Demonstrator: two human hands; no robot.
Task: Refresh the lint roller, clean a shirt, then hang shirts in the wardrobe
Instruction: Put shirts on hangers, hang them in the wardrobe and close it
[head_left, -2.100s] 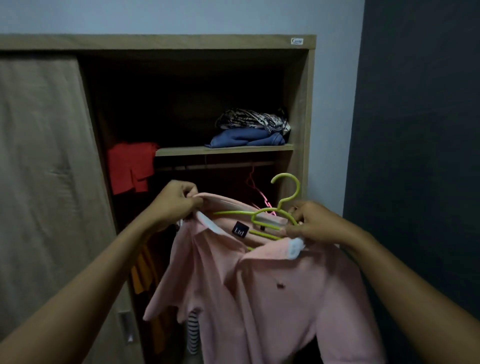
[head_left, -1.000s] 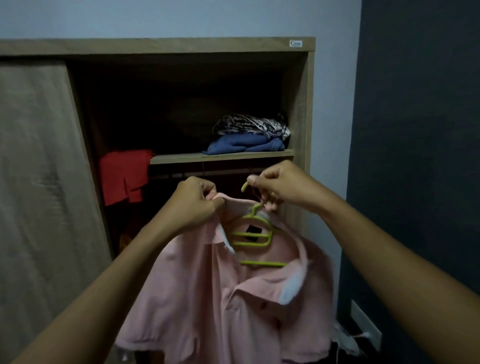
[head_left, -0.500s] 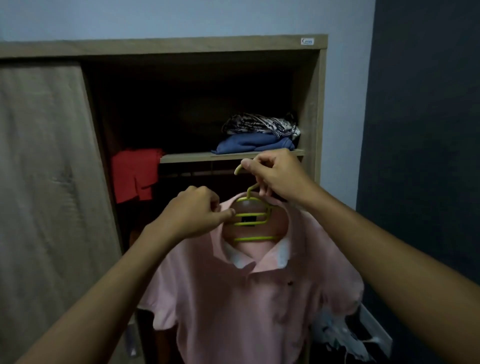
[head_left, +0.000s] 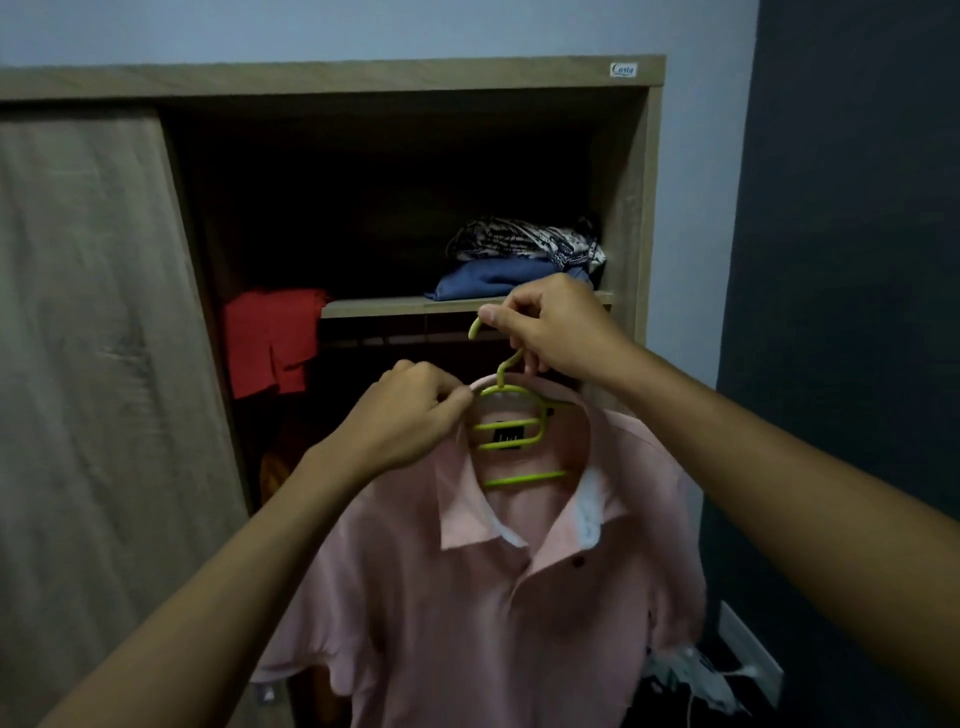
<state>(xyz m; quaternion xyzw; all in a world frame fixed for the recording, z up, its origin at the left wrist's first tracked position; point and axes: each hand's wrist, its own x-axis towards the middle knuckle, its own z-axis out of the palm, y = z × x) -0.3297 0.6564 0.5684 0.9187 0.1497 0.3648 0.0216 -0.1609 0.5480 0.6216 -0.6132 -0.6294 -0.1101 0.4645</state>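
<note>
A pink polo shirt (head_left: 467, 597) hangs on a lime green hanger (head_left: 511, 434) in front of the open wardrobe (head_left: 631, 208). My right hand (head_left: 550, 327) grips the hanger's hook, holding it up just below the shelf (head_left: 395, 307). My left hand (head_left: 410, 421) pinches the shirt's collar at the left side of the hanger's neck. The hanging rail (head_left: 374, 342) shows dimly under the shelf, behind my hands. The hook is off the rail.
Folded blue and patterned clothes (head_left: 514, 260) lie on the shelf. A red garment (head_left: 270, 340) hangs at the left inside. The sliding door (head_left: 93, 364) covers the wardrobe's left half. A dark wall (head_left: 857, 260) stands at the right, with a socket and white cable (head_left: 737, 670) low down.
The hanger went into the shirt's neck, and my right hand moved from the collar to the hook. Both hands lifted the shirt upright toward the rail.
</note>
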